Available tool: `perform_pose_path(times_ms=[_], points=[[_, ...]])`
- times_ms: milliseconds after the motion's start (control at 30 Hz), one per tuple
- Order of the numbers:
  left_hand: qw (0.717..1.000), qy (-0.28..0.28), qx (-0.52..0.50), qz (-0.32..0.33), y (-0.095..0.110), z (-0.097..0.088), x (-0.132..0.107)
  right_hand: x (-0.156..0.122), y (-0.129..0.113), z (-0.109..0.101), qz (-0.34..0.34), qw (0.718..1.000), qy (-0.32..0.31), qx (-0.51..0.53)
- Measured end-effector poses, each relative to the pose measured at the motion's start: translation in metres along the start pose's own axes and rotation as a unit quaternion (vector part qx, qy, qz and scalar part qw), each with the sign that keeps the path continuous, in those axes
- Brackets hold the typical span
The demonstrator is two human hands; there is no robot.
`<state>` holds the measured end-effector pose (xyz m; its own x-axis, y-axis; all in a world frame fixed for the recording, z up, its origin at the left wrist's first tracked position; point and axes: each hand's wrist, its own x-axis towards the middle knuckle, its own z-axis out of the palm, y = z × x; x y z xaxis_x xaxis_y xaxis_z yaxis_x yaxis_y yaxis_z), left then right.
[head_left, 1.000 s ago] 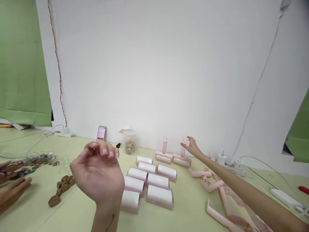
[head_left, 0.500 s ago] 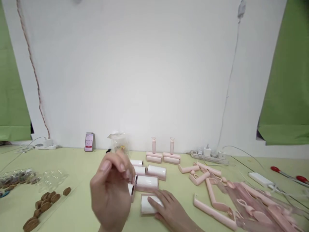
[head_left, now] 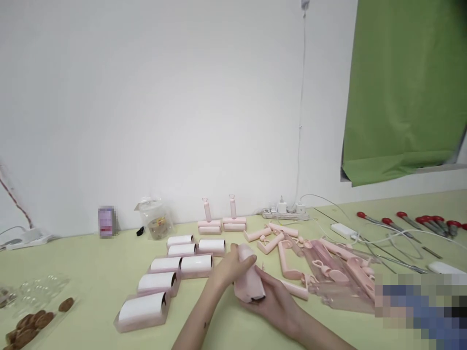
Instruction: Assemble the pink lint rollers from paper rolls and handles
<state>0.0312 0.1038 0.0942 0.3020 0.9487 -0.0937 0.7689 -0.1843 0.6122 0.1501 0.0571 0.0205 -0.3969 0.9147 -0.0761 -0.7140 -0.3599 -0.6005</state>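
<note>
Just right of the table's middle, a lint roller head (head_left: 248,281), a roll in a pale pink cover, is up in both hands. My left hand (head_left: 232,265) grips its upper part with the thumb across it. My right hand (head_left: 280,306) cups it from the right and below, its fingers partly hidden. To the left lie several white lint rolls (head_left: 197,264) in clear pink covers. Close to my right hand are pink L-shaped handles (head_left: 289,261). Two assembled lint rollers (head_left: 234,222) stand upright by the wall.
Clear pink covers (head_left: 343,301) lie at the right, and screwdrivers with red handles (head_left: 388,223) farther back. A power strip (head_left: 286,214), a plastic bag (head_left: 156,218) and a phone (head_left: 106,221) stand along the wall. Brown pieces (head_left: 31,326) lie front left.
My right hand has lifted the lint roller head off the table, and my left hand has come down onto it. The view has swung right, bringing more screwdrivers into sight.
</note>
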Motion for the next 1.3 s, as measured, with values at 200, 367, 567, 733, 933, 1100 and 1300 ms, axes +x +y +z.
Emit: perform_pose_path(times_ms=[200,367,567,733,933,1100,1300], points=[[0.999,0.015,0.030,-0.017,-0.003,-0.007,0.000,-0.005,0.005,-0.010,0.056,0.996,0.010,0.072],[1.000,-0.013,-0.001,-0.012,-0.008,-0.009,0.006,-0.004,0.006,-0.012,0.083,0.988,0.047,0.122],[0.998,-0.025,-0.049,-0.005,-0.006,-0.013,0.001,-0.007,0.000,-0.012,0.122,0.982,0.067,0.127],[0.999,-0.017,-0.042,0.010,-0.001,-0.014,-0.004,-0.010,-0.001,-0.008,0.113,0.983,0.079,0.125],[0.999,0.035,0.016,0.012,0.008,-0.012,-0.013,-0.009,-0.002,-0.008,0.113,0.979,0.110,0.132],[0.999,0.032,-0.022,0.026,0.006,-0.014,-0.018,-0.008,-0.001,-0.010,0.112,0.976,0.107,0.152],[0.976,0.066,-0.200,0.052,-0.005,-0.022,-0.014,-0.008,-0.001,-0.018,0.117,0.977,0.042,0.176]])
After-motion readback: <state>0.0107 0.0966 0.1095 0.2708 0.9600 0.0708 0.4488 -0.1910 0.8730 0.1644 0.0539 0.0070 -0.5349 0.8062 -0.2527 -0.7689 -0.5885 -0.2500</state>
